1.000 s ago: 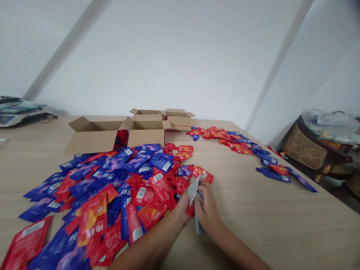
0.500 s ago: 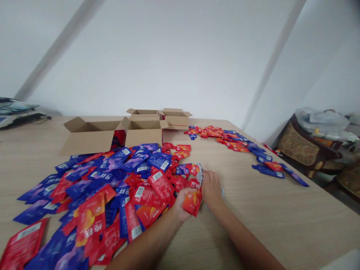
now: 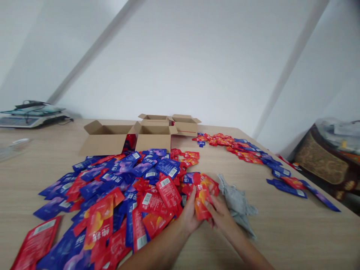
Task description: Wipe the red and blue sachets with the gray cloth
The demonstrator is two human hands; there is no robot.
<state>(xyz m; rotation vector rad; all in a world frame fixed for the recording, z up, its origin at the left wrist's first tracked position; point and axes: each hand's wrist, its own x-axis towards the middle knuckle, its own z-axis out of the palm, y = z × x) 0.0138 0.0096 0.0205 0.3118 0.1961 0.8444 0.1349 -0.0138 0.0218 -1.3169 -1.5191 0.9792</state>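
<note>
Left hand: the left hand (image 3: 191, 215) is closed around the left side of a pouch, its thumb lying along the edge
Right hand: the right hand (image 3: 221, 212) is closed on the lower right edge of the same pouch, thumb on its front
Held pouch: red and orange with white lettering, the held pouch (image 3: 201, 198) is between the two hands, above the near part of the bench (image 3: 287, 228), its printed front in view
Grey cloth: crumpled, the grey cloth (image 3: 237, 204) lies on the bench just beside the right hand, on its outer side
Loose pouch: a second orange-red pouch (image 3: 211, 183) shows just beyond the held one, partly hidden by it
Pile: a wide heap of red and blue pouches (image 3: 152, 204) spreads to the left of the hands, overlapping at many angles, some with barcodes up
Far row: more red and blue packets (image 3: 222, 140) run in a band along the right side of the bench, well apart from the heap
Boxes: four open cardboard boxes (image 3: 153, 139) stand behind the heap, flaps out, two nearer and two farther
Left end: a device with a keypad (image 3: 21, 122) sits at the far left, things stacked on it
Right side: a patterned chair (image 3: 320, 161) beyond the bench carries plastic bags (image 3: 347, 133)
</note>
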